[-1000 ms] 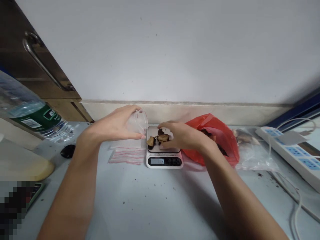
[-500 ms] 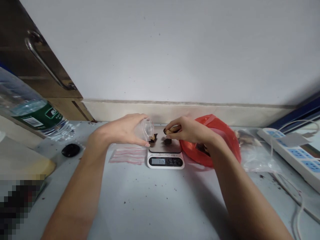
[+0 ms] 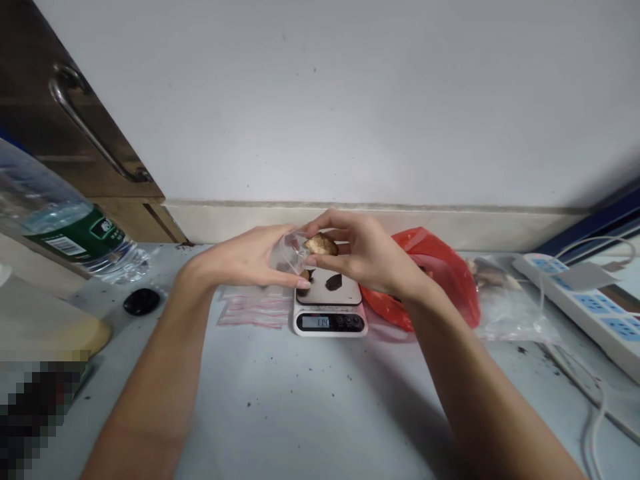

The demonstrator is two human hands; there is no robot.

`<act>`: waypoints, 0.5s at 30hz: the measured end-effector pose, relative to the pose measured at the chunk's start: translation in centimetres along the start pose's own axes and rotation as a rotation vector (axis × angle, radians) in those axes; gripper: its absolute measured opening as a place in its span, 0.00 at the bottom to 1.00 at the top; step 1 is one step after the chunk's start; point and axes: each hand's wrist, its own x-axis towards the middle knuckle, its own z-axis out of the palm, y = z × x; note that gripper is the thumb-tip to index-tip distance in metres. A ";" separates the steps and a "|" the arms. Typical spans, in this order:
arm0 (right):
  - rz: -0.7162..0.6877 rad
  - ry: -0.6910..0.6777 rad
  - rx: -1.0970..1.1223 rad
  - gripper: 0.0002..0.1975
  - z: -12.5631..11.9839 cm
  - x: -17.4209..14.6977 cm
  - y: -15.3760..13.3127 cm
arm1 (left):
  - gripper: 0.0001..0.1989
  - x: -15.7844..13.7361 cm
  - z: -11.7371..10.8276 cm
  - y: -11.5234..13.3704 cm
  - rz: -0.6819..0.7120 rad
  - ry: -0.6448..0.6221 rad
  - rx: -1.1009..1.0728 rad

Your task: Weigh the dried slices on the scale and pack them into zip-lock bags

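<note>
A small clear plastic zip bag is held in my left hand, its mouth turned to the right. My right hand pinches a tan and brown dried piece at that mouth; its exact kind is unclear. Below both hands stands a white digital scale with a lit display. On its plate lie a dark dried piece and another brown piece, partly hidden by my left hand. Flat zip bags with red seal lines lie left of the scale.
Right of the scale sits an open red plastic bag with dark pieces inside. Beyond it are a clear bag of dried pieces and a white power strip with cables. A water bottle and a black oval object are at left.
My right hand has moved left with the dried piece, from above the scale plate to the bag's mouth. My left hand keeps hold of the bag in nearly the same place.
</note>
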 end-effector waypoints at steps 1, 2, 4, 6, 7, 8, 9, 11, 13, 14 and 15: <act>-0.007 0.025 -0.018 0.05 0.1 0.1 0.1 | 0.36 0.0 0.0 0.0 -0.008 -0.002 0.006; -0.021 0.054 -0.040 0.05 0.2 0.2 0.1 | 0.37 0.0 0.0 0.0 -0.019 -0.007 0.015; -0.056 0.117 -0.090 0.07 0.5 0.3 0.3 | 0.38 0.0 0.0 -0.1 -0.039 -0.017 0.035; -0.070 0.159 -0.145 0.11 0.8 0.3 0.3 | 0.37 0.1 0.1 -0.1 -0.025 -0.025 0.040; -0.063 0.163 -0.167 0.13 0.9 0.3 0.3 | 0.37 0.0 0.1 -0.1 -0.011 -0.027 0.038; -0.051 0.157 -0.180 0.14 0.9 0.2 0.3 | 0.36 0.0 0.0 0.0 -0.003 -0.031 0.039; -0.041 0.144 -0.177 0.15 0.9 0.2 0.3 | 0.36 0.0 0.0 0.0 -0.005 -0.030 0.044; -0.049 0.137 -0.131 0.17 0.7 0.1 0.2 | 0.37 -0.3 -0.2 0.1 -0.038 -0.017 0.077; -0.059 0.175 -0.115 0.16 0.2 0.0 0.1 | 0.41 -0.6 -0.5 0.1 -0.078 -0.001 0.106; -0.038 0.192 -0.152 0.13 0.0 0.0 0.1 | 0.42 -0.7 -0.7 0.1 -0.095 0.008 0.112; 0.008 0.190 -0.224 0.10 -0.3 0.0 0.1 | 0.43 -0.9 -0.8 0.0 -0.108 0.019 0.113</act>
